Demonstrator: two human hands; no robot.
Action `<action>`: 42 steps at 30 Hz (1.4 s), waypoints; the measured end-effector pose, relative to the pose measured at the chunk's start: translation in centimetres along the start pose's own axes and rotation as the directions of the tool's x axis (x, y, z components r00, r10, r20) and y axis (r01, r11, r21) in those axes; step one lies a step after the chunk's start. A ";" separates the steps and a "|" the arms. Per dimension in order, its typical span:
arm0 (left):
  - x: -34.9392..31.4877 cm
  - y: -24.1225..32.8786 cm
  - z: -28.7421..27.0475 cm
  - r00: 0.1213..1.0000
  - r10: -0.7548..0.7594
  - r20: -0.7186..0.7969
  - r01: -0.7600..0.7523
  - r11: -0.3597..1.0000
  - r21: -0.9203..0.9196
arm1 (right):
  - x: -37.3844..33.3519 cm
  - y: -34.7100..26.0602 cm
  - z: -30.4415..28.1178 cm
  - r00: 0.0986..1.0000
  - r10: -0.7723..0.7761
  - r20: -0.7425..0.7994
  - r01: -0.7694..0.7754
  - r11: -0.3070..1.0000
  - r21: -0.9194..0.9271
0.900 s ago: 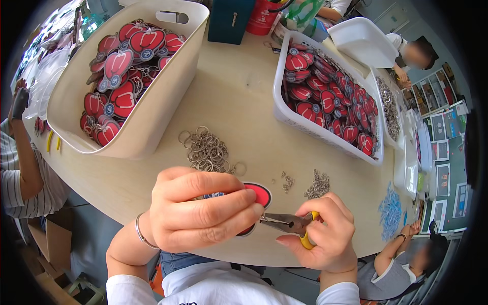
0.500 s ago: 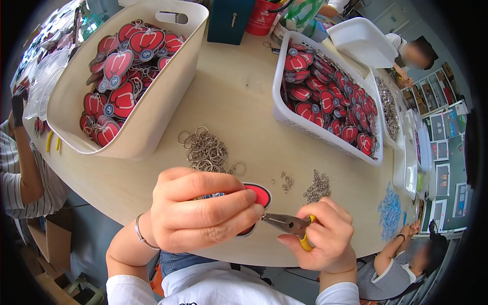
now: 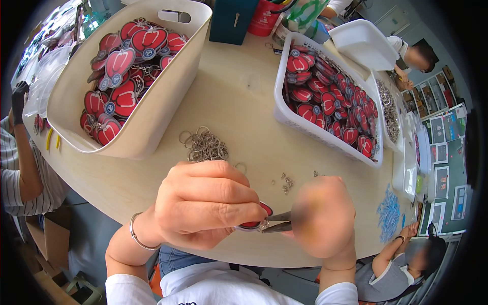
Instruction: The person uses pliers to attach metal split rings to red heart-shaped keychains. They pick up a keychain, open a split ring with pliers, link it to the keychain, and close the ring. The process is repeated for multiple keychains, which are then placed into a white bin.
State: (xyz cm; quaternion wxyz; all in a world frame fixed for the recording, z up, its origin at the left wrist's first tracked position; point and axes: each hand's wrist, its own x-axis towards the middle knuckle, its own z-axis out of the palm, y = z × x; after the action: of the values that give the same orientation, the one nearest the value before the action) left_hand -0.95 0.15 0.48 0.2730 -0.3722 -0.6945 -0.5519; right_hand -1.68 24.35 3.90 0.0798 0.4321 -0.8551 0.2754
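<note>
My left hand (image 3: 203,203) is closed around a red heart-shaped charm (image 3: 255,219), of which only the right edge shows past my fingers. My right hand (image 3: 323,216), blurred here, grips small pliers (image 3: 278,222) whose metal jaws point left and meet the charm's edge. Both hands hover over the near edge of the round wooden table (image 3: 239,101). A pile of metal key rings (image 3: 204,146) lies just beyond my left hand, and a few tiny metal links (image 3: 287,183) lie between the hands and the far basket.
A beige tub (image 3: 147,127) of red charms stands at the left, a white basket (image 3: 305,127) of the same charms at the right. Beyond it are white trays (image 3: 363,43) and a tray of chains (image 3: 389,107). Other people sit at the left, far right and lower right.
My right hand has moved up and left toward the charm, so the pliers' yellow handle is now hidden. More of the charm is covered by my left hand.
</note>
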 end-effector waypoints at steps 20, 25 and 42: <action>-0.3 0.2 -0.1 1.000 -0.011 -0.009 0.011 0.999 -0.032 | -0.4 -0.2 0.3 0.999 -0.026 0.041 0.026 1.000 -0.009; 0.3 0.3 0.3 0.997 -0.071 -0.029 0.073 0.995 0.062 | 0.1 -0.4 0.2 0.999 -0.048 0.004 0.048 0.999 -0.004; 9.1 -2.0 -14.3 0.792 -0.503 -0.347 0.442 0.080 0.893 | -4.0 19.2 -4.1 0.618 0.642 -0.454 -0.756 0.643 -0.121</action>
State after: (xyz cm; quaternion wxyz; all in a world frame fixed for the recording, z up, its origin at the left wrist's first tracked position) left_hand -8.27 -11.97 9.99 0.2275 0.0991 -0.9662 -0.0691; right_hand -14.64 38.46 -1.94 0.1889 -0.0181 -0.9552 0.2269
